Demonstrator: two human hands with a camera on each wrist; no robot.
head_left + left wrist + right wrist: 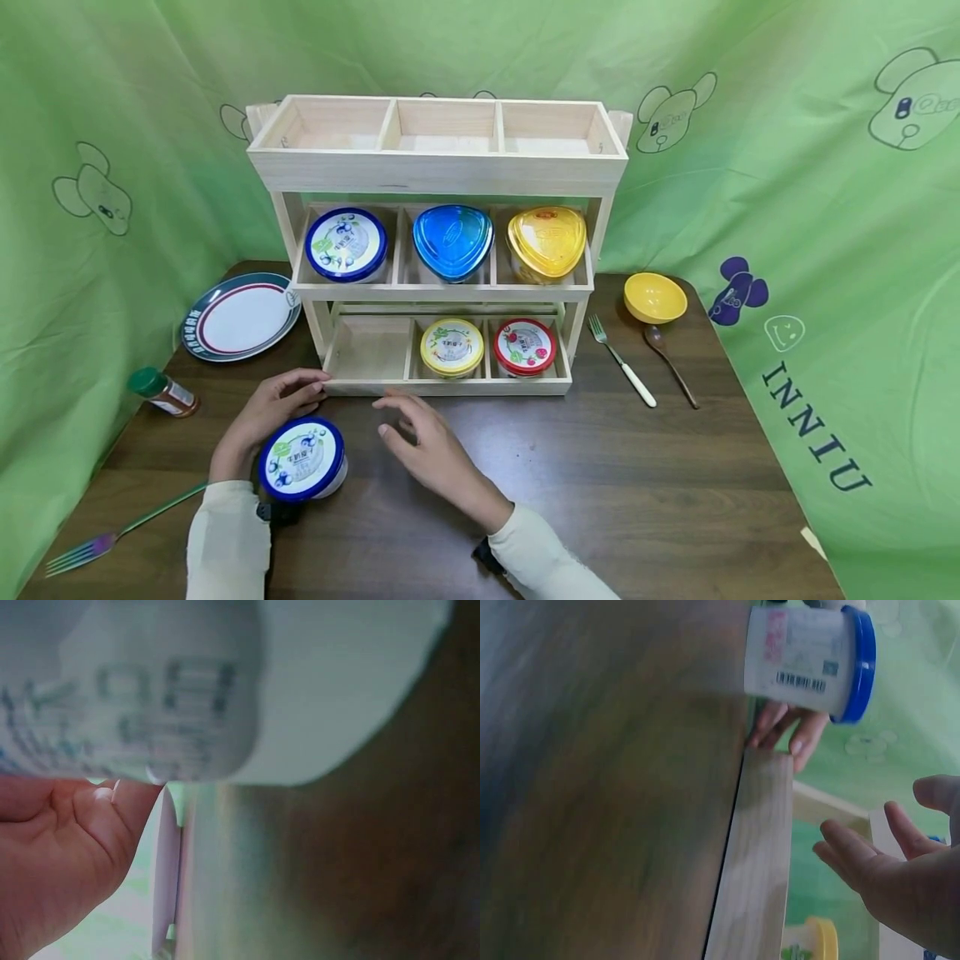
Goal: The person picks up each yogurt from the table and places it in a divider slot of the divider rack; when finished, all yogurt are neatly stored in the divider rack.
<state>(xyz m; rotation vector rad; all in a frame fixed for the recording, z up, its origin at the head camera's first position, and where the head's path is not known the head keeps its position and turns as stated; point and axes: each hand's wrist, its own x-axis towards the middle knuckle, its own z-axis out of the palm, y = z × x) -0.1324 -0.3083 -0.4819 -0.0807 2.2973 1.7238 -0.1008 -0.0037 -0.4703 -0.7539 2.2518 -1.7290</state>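
My left hand [272,410] is at the front left corner of the wooden shelf's bottom tier [450,388], its fingertips touching it. A white tub with a blue lid [302,458] stands on the table just in front of that hand; its printed side [802,656] faces the right wrist camera. My right hand [435,446] hovers before the bottom tier, fingers spread and loosely bent, holding nothing. On this tier sit a yellow-lidded tub [452,347] and a red-lidded tub [525,347]; its left compartment [371,350] is bare.
The middle tier holds a blue-lidded tub [347,244], a blue-topped container [453,242] and a yellow-topped one [547,242]. Left are a plate [193,327], a spice jar [163,392] and a shiny fork [97,546]. Right are a white-handled fork [633,382], a spoon [675,371] and a yellow bowl [656,298].
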